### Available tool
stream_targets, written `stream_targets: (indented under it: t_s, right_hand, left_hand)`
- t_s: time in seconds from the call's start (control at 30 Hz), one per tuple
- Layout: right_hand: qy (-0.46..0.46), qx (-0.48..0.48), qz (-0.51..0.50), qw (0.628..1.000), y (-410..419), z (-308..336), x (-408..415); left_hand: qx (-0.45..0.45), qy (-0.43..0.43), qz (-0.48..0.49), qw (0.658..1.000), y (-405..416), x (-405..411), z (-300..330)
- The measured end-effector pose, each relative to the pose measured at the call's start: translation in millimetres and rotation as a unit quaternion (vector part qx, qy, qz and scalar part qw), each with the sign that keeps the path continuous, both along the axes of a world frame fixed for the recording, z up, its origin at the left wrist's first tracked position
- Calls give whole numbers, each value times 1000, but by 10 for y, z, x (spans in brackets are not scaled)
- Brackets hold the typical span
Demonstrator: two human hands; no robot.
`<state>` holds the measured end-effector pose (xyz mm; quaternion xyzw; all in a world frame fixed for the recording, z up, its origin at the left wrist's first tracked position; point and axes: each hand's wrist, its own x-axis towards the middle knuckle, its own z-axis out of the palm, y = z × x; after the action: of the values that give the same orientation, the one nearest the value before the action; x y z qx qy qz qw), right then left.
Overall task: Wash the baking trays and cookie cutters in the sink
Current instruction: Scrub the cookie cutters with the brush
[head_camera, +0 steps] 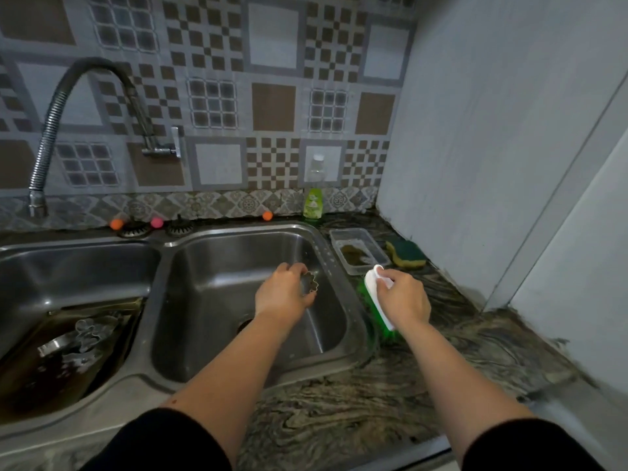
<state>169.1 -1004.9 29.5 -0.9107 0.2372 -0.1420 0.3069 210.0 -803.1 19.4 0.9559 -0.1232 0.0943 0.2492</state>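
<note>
From the head camera, the double steel sink point(326, 253) serves as the landmark. Over its right basin, the left hand point(283, 294) holds a scalloped metal cookie cutter point(310, 283), fingers curled round its rim, above the basin floor near the basin's right wall. Just right of the sink's rim, above the marbled tabletop point(424, 385), the right hand point(402, 295) grips a scrubbing brush point(375, 294) with a white back and green bristles pointing toward the sink. In the sink's left basin, a baking tray point(51, 348) and more cutters point(89, 329) lie in brownish water. Behind the sink's right corner stands a green dish soap bottle point(313, 198). Right of the sink sit a clear plastic container point(358, 249) and, beside it, a green-and-yellow sponge point(406, 254). A flexible faucet point(64, 107) arches above the left basin.
</note>
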Motion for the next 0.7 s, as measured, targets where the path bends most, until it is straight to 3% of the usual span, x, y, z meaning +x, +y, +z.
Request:
stream_targets:
  t_s: [0.5, 0.6, 0.7]
  right_hand:
    - [121, 2, 90, 989, -396, -153, 426]
    - [171, -115, 86, 975, -295, -80, 459]
    - [165, -209, 83, 960, -5, 25, 496]
  left_hand:
    - [-1, 38, 74, 997, -170, 110, -272]
    - [5, 41, 87, 995, -82, 114, -262]
    - [8, 41, 105, 994, 90, 135, -247]
